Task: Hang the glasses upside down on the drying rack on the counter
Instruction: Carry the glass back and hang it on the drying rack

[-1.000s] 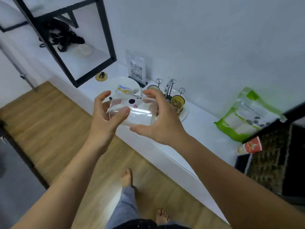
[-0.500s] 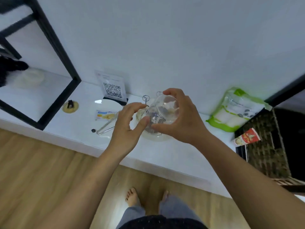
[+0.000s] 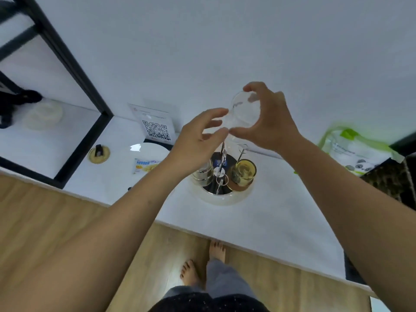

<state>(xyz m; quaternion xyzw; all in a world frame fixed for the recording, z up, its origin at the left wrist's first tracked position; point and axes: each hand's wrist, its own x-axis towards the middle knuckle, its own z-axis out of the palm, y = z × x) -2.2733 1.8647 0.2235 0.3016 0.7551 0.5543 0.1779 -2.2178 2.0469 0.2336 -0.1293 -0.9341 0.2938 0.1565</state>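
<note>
Two glasses already hang upside down on the drying rack (image 3: 221, 176): a clear glass (image 3: 203, 173) on its left, an amber glass (image 3: 244, 173) on its right, both empty. The third glass (image 3: 245, 112) is above the rack, not yet hung, right hand (image 3: 267, 122) grasping it, left hand (image 3: 198, 143) fingers loose, touching its rim.

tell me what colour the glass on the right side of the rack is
Amber yellow glass, seen in the head view.
</note>
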